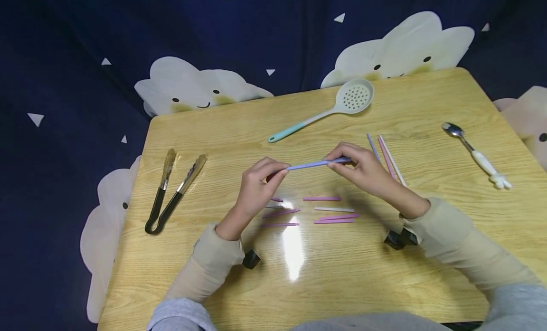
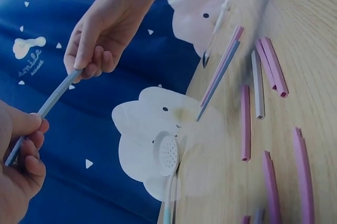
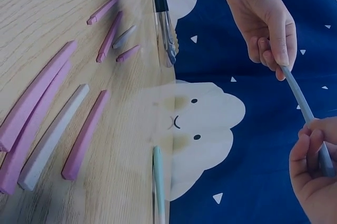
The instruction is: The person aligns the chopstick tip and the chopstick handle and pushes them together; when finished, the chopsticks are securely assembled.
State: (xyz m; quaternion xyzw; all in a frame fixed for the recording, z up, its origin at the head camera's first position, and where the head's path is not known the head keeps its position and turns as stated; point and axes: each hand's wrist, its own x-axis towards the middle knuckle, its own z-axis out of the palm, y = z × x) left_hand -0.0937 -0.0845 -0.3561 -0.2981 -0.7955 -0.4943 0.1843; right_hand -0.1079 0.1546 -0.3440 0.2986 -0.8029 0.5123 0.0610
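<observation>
Above the table, both hands hold a thin blue stick (image 1: pixel 308 165) stretched level between them; a faint seam shows near its middle. My left hand (image 1: pixel 256 184) pinches its left end between thumb and fingers. The right hand (image 1: pixel 361 169) pinches the other side, the stick's end running under its fingers. In the left wrist view the blue stick (image 2: pixel 55 96) looks square-edged. Below the hands lie short sticks in two groups: pink sticks (image 1: pixel 279 224) and a white one on the left, more pink sticks (image 1: pixel 322 198) with a white stick (image 1: pixel 334 209) on the right.
Longer pink (image 1: pixel 386 156), white (image 1: pixel 394 161) and blue sticks (image 1: pixel 373 146) lie beyond the right hand. A slotted skimmer (image 1: pixel 316 118) is at the back, black-handled tongs (image 1: pixel 171 210) at the left, a white-handled spoon (image 1: pixel 483 161) at the right. A dark cloud-patterned curtain (image 1: pixel 290 41) hangs behind.
</observation>
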